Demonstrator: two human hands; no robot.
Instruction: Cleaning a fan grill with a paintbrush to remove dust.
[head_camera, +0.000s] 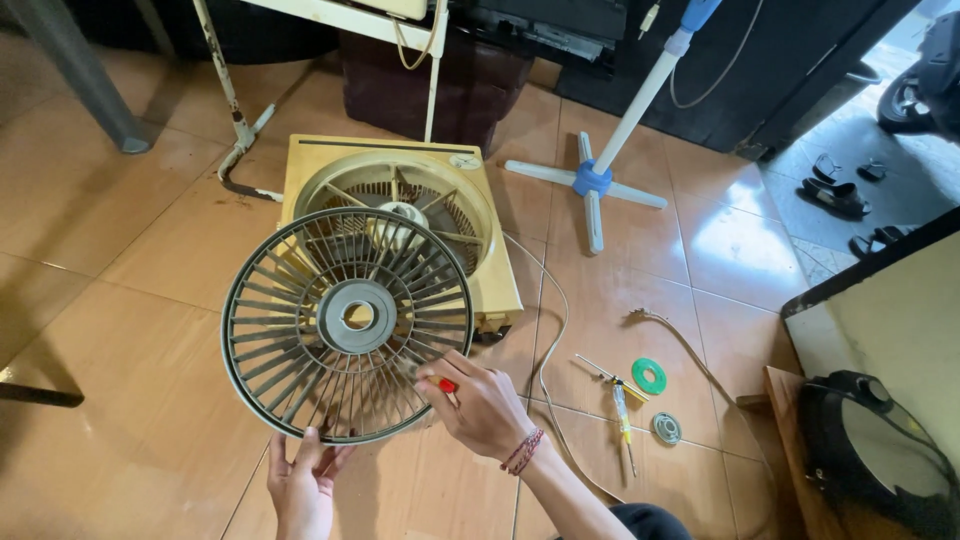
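Grille (348, 325) off its housing: that is the main finding. We see the round grey grille, with its hub ring at centre, held tilted in the middle left of the frame, in front of the cream box fan (400, 225) that lies flat on the tiled floor (130, 300) just above it. The fan's front opening is bare, so we judge the grille removal done; whether any fastener remains in the fan body we cannot tell.

The left hand (303, 480), at the bottom of the frame, props the grille's lower rim, fingers spread beneath it. The right hand (480, 405), lower centre, is closed narrowly on a small red item (447, 385) at the grille's lower right edge; what that item is we cannot tell.

To the right, well apart from the hands, lie a yellow-handled screwdriver (622, 412), a green ring (649, 375) and a grey round part (667, 428). A power cord (555, 330) trails from the fan across the floor. A white-and-blue pedestal stand (595, 180) occupies the upper right.
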